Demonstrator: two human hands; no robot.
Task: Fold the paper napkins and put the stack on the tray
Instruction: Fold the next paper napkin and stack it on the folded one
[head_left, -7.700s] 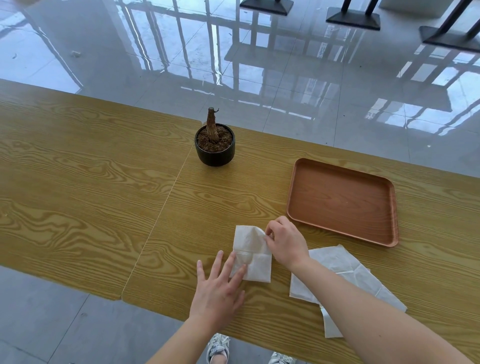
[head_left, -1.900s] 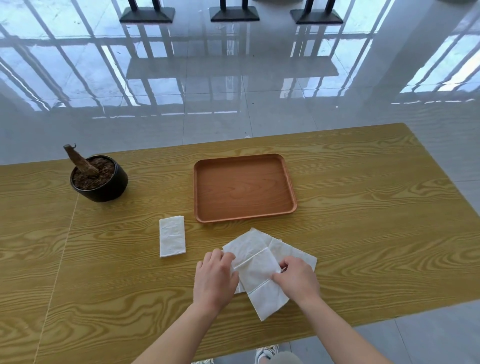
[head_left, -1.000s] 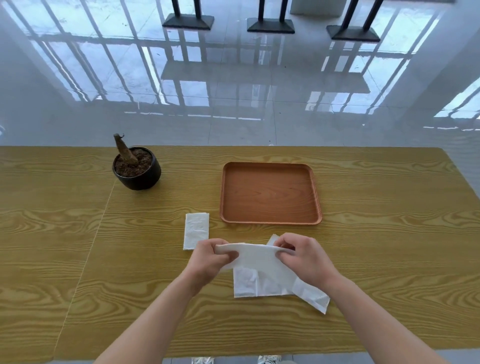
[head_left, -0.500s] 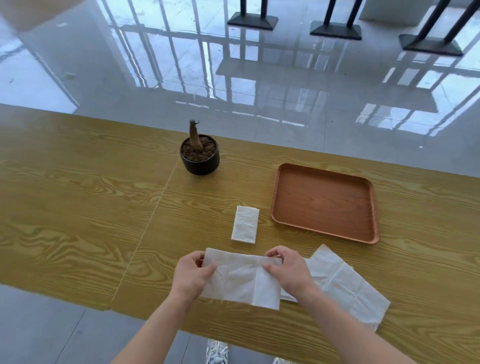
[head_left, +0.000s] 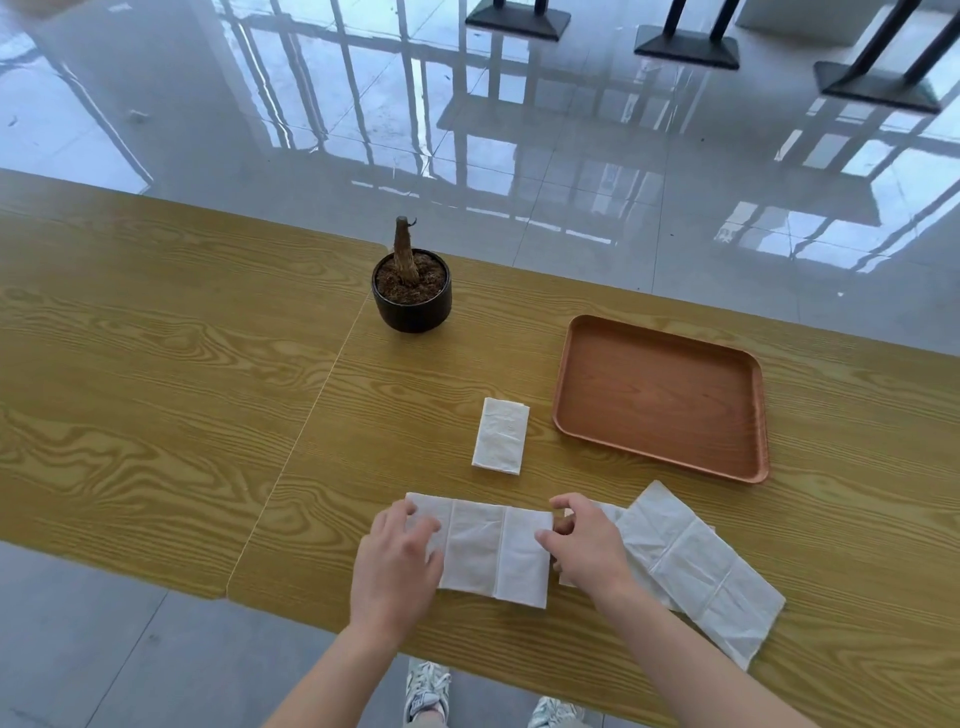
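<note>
Strip napkin (head_left: 488, 551) lies flat near the table's (head_left: 156, 374) front edge, both my hands on its ends. Left hand (head_left: 397, 564) lies flat, fingers spread over the left end, pressing not gripping. Right hand (head_left: 582, 545) has thumb and fingers closing on the right end, looks like a light pinch on the edge but I can't tell if the paper is actually caught. Folded napkin (head_left: 501, 435) sits alone between strip and tray (head_left: 748, 374), just left of the tray, not touching. Tray has nothing in it. Loose napkins (head_left: 691, 561) lie fanned to the right, their left edge under my right hand.

Risks as I judge them: thin paper, so a one-sided pull skews the fold off the creases; the pinch may also grab the loose sheet below and drag it along; the strip's front edge is close to the table edge, a slip could push it off; one piece isn't a stack yet, so fold sizes may mismatch
</note>
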